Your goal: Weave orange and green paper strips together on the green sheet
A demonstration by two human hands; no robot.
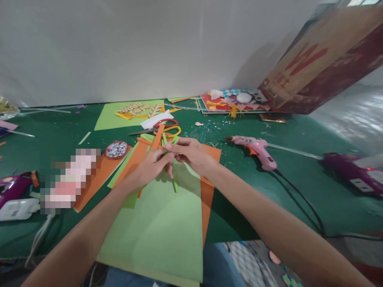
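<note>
My left hand [155,162] and my right hand [191,153] meet above a large light green paper sheet [158,231]. Both have their fingers closed on a narrow green paper strip [175,184], whose lower end hangs below the fingertips. Its middle is hidden by my fingers. Beneath my left hand lie loose orange paper strips [158,135] and green ones. Just beyond the hands rest scissors [155,129] with red and yellow handles. An orange paper sheet [208,199] sticks out from under the green one on the right.
On the right, a pink glue gun [254,147] trails a black cord. A round red-rimmed container [116,150] stands left, near a blurred-out object [74,175]. Decorated cards [233,101] lie at the back beside a leaning paper bag [317,63]. A purple device [353,173] sits far right.
</note>
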